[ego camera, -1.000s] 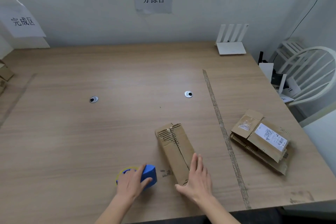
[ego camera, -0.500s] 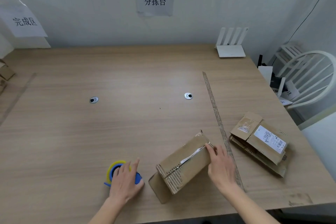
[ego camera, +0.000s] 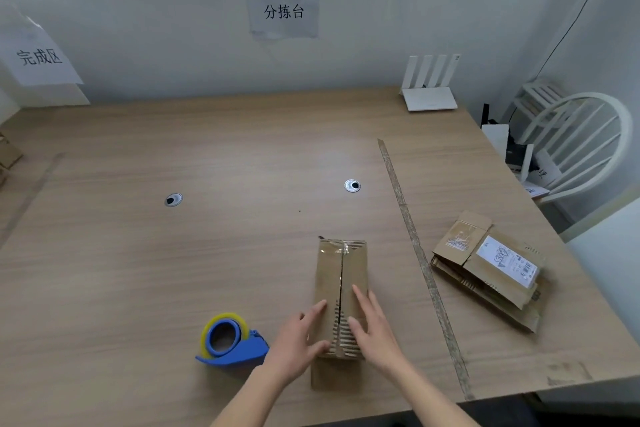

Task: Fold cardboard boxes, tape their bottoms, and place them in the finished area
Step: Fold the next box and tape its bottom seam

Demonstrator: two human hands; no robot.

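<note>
Both hands sit on the near end of the cardboard box (ego camera: 341, 288), fingers out straight and flat, not curled round anything. The left hand (ego camera: 298, 340) presses the left flap with its thumb against the near left edge, and the right hand (ego camera: 372, 326) lies on the right flap, fingertips pointing up along the box away from the person.

What matters most here: the box's long axis runs straight away from the person, and the seam (ego camera: 341, 274) between the two bottom flaps runs the same way, right between the hands. It looks slightly open as a dark slit. The far end already seems to carry some shiny clear tape, though that's hard to be sure of.

Material is worn brown corrugated board. The outer paper is torn off at the near end, so the ribbed fluting shows as stripes under the fingers. That rough patch probably won't take tape as well as the smooth part.

The tape dispenser (ego camera: 230, 343) sits on the tabletop (ego camera: 138, 270) just left of the left hand: blue plastic body, yellowish roll. So the left hand is clearly the nearer one for grabbing it, while the right could keep the flaps down.

Further right, past a strip of old tape (ego camera: 415, 246) marking the tabletop, lies a stack of flattened boxes (ego camera: 485, 270), the top one with a white shipping label.
</note>
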